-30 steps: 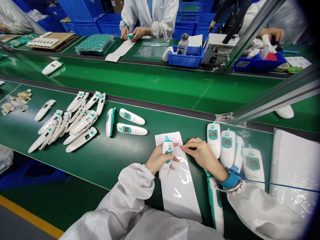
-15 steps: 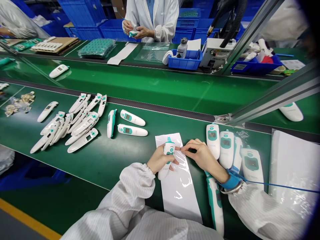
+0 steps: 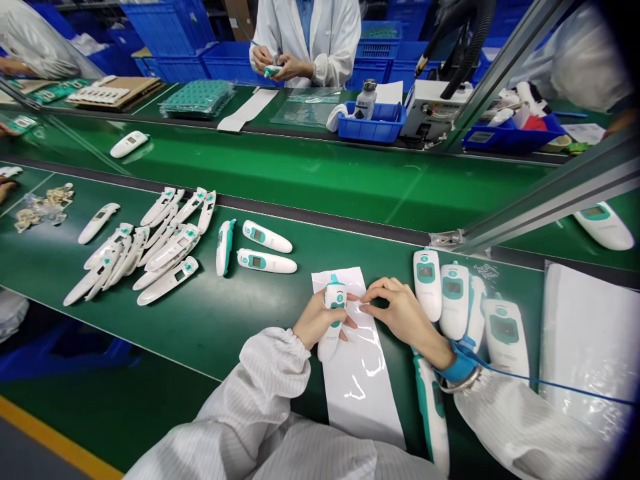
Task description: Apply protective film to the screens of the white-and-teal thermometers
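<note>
My left hand [image 3: 320, 317] is closed around a white and teal ear thermometer [image 3: 330, 343], its teal tip pointing away from me. Beneath it lies a white sheet [image 3: 363, 380] with a glossy clear surface. Just right of the thermometer, my right hand [image 3: 395, 310] is in a pinch over the sheet's edge; whatever its fingertips hold is too small to make out. By my right forearm stand several finished-looking thermometers, among them one lying screen-up [image 3: 454, 300] and one on its side [image 3: 433, 413].
White casing shells [image 3: 170, 247] lie piled at left, near two thermometers [image 3: 267, 261]. A green conveyor [image 3: 300, 160] carries a thermometer [image 3: 129, 143]. A metal post [image 3: 540, 193] slants at right, above a plastic-covered stack [image 3: 590, 333]. Across the belt, a co-worker [image 3: 307, 40] handles another thermometer.
My right fingertips have drawn slightly away from my left fingers. The thermometers on the conveyor have shifted right. My left hand still grips its thermometer.
</note>
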A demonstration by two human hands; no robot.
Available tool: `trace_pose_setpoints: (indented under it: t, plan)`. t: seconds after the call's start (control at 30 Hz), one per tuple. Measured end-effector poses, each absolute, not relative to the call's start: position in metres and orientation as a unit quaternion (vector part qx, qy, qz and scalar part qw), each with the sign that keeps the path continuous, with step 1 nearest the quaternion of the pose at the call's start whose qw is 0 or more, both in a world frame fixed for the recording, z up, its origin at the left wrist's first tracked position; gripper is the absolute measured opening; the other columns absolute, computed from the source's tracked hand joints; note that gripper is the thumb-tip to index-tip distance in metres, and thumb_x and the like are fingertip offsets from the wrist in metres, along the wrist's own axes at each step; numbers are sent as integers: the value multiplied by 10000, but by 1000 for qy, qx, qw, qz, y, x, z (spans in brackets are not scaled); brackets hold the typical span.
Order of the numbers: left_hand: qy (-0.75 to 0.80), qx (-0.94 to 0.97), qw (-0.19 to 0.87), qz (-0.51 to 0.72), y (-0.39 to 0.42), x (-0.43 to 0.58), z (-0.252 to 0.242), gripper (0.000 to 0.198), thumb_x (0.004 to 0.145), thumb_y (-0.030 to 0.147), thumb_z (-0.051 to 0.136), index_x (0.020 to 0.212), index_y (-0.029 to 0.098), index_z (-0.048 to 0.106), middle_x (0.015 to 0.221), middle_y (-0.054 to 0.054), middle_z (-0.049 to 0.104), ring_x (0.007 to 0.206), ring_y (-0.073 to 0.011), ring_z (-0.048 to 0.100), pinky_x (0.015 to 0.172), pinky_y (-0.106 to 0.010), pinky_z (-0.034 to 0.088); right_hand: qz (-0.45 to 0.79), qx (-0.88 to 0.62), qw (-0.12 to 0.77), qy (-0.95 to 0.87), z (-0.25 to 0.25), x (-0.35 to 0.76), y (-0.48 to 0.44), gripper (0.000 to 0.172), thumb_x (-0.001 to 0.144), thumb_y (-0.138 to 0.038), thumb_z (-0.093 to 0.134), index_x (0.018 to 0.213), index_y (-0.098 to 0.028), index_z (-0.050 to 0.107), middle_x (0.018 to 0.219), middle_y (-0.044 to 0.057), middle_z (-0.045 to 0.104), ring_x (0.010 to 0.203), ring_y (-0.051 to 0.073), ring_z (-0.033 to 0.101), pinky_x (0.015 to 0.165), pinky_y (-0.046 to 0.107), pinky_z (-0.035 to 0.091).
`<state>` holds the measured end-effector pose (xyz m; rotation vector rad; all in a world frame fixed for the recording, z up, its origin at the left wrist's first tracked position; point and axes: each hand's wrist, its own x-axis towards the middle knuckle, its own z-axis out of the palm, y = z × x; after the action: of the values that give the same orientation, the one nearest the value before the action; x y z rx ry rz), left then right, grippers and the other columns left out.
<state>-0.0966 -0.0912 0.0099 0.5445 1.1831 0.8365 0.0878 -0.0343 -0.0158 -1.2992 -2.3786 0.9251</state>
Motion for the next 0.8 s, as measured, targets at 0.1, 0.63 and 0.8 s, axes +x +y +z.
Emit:
trace_pose_setpoints:
  t: [0.1,0.63,0.8]
  plan:
    - [529,226,715,396,-92,-97,7,419,551,116,564,969,99,601,596,-46,649,581,-211,635,439,-289,513,322,-447,142,-823,-14,85,-34,118,856,-273,611,752,-250,661,912,24,649,898,231,560,761,389,367]
    - [458,133,673,566,-88,-83,27,440,826,568,547,1009,168,541,774,-28,613,635,-147,610,566,-274,514,648,-434,266,-567,65,81,-56,233,741,-414,733,743,-193,661,718,44,705,665,167,673,640,295,573]
    - [389,141,670,616,-86,-72,48,348,942,390,444,1228,205,512,891,-47,652,816,-161,636,736,-282,505,664,-432,309,-526,72,63,-49,216,694,-375,783,740,-193,674,668,15,695,650,153,678,635,279,588]
